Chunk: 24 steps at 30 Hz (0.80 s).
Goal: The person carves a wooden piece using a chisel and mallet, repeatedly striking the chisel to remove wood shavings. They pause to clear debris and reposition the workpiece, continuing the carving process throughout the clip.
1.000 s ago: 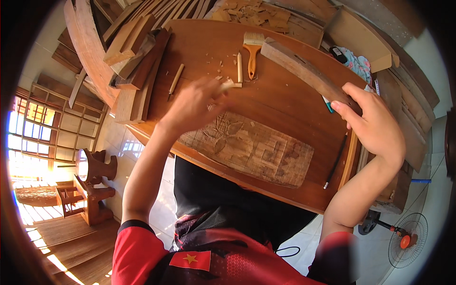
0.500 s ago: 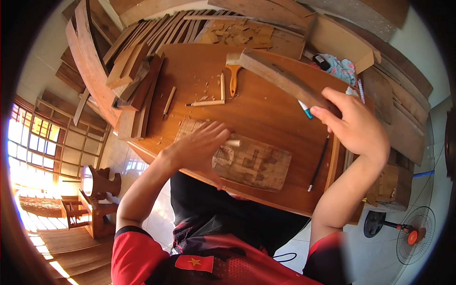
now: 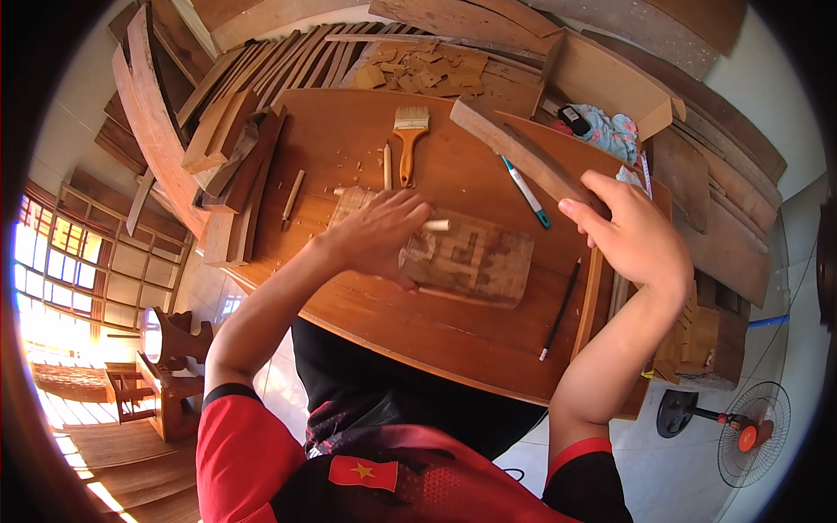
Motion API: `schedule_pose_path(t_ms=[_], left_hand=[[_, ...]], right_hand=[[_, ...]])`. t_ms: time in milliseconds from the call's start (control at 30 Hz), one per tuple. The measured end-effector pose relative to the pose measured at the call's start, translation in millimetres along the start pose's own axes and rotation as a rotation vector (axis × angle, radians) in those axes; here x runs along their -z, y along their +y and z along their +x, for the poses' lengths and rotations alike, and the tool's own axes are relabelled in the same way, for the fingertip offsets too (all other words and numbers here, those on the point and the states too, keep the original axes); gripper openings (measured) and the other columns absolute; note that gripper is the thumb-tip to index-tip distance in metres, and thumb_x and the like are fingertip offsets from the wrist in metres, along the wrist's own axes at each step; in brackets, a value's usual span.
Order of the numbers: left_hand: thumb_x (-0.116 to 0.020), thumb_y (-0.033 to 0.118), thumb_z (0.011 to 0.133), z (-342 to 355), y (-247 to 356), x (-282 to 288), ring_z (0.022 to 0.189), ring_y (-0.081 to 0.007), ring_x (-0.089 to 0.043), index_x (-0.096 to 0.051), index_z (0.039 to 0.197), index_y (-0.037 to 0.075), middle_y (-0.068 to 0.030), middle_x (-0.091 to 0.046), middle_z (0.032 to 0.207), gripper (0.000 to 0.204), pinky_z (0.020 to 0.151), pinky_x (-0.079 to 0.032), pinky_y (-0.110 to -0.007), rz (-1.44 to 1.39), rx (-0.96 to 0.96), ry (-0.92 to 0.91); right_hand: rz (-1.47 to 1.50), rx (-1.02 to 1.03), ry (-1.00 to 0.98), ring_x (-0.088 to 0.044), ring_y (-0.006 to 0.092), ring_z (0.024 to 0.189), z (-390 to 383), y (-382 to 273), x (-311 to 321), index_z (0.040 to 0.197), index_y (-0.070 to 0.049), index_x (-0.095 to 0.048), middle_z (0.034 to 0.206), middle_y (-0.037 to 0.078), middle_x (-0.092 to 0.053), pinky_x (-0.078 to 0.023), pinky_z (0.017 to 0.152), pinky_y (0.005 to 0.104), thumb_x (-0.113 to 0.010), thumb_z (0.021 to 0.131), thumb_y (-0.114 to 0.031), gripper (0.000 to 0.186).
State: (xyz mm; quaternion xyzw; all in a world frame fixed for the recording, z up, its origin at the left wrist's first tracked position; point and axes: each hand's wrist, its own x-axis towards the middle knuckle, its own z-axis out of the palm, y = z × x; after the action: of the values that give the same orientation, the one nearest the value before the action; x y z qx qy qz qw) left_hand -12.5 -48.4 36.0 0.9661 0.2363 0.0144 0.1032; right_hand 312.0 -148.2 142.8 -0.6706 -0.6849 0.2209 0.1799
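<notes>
My left hand [image 3: 384, 234] grips across a carved wooden board [image 3: 493, 261], its thumb at the near edge and its fingers on top. A pale round stick end [image 3: 436, 226] pokes out from under those fingers; the rest of it is hidden. In my right hand [image 3: 635, 225] is the near end of a long squared wooden bar [image 3: 514, 150], held above the right side of the table. Beneath the bar lies a white and teal pen [image 3: 526, 193]. A dark pencil [image 3: 561, 309] rests to the right of the board.
A flat brush [image 3: 408, 144] and wooden-handled tools [image 3: 293, 199] lie on the table [image 3: 418, 336] among shavings. Stacked wood blocks [image 3: 235, 196] stand along its left side. A cardboard box [image 3: 610, 74] holds a patterned cloth at the back right. A fan [image 3: 748, 436] stands at the lower right.
The board and my left hand have moved away from the table's front edge, partly covering a tool behind. My right hand still holds the bar, and more of the pen shows beneath it.
</notes>
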Motion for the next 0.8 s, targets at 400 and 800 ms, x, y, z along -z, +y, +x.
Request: schedule_pose_path(t_ms=[400,800], left_hand=[[-0.031,0.033,0.106,52.0,-51.7,51.3,0.079,-0.0195,-0.061,-0.054,0.108,0.006,-0.0042,-0.057,0.075,0.036,0.074,-0.048,-0.034,-0.884,-0.035,0.066],[-0.043,0.028,0.112,-16.4,-71.4,49.9,0.058,-0.0219,-0.07,-0.053,0.119,0.002,-0.0189,-0.074,0.083,0.028,0.057,-0.055,-0.03,-1.246,-0.001,0.213]], right_hand=[[0.005,0.142,0.194,-0.055,0.0295,0.066,18.6,-11.2,-16.1,0.092,0.004,-0.059,0.074,0.018,-0.057,-0.043,0.063,0.0415,-0.065,0.101,-0.035,0.04],[0.637,0.166,0.262,-0.054,0.008,0.053,49.1,-38.5,-49.9,0.113,-0.001,-0.063,0.079,0.003,-0.06,-0.042,0.046,0.0236,-0.06,0.106,-0.03,0.031]])
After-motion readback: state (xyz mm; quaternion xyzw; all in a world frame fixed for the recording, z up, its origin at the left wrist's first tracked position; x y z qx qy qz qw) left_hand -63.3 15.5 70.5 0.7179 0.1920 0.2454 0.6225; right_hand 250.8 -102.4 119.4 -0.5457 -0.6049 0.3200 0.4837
